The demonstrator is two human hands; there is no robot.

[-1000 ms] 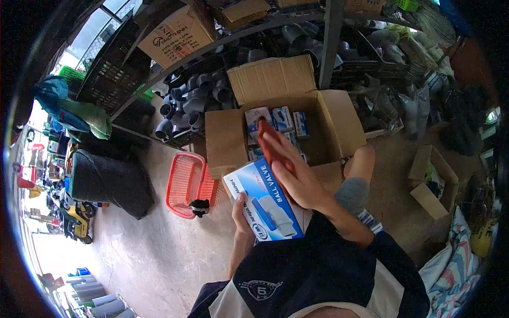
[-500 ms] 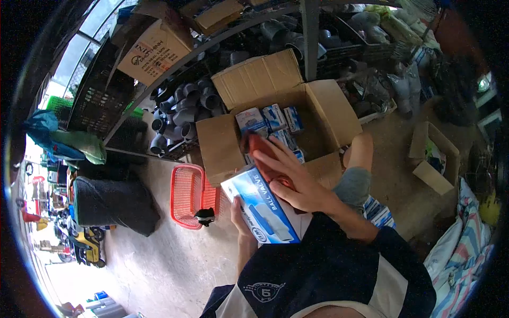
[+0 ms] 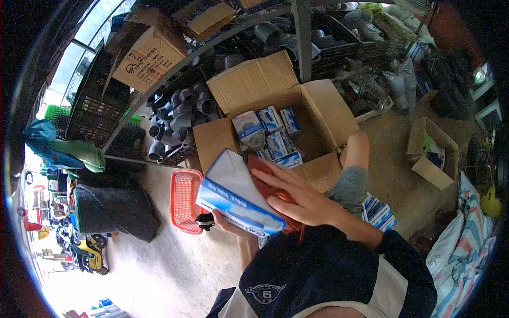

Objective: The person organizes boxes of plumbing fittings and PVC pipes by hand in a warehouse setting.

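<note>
A white and blue ball valve box (image 3: 229, 175) is tilted in front of my chest. My left hand (image 3: 229, 225) grips it from below, its fingers partly hidden behind the box. Against the box's side, my right hand (image 3: 299, 201) presses a reddish cloth (image 3: 263, 185), with the fingers closed over it. Just beyond my hands stands an open cardboard carton (image 3: 326, 114). Several smaller blue and white boxes (image 3: 270, 119) lie inside it.
A red plastic basket (image 3: 185, 193) with a dark object at its edge stands left of the carton. Grey pipe fittings (image 3: 183, 114) fill the rack behind. More blue and white boxes (image 3: 377, 212) lie by my leg. A small open carton (image 3: 432, 153) is farther right.
The ball valve box has turned in my hands, bringing its plain white side up and the printed side down. My right hand and the cloth stay against it.
</note>
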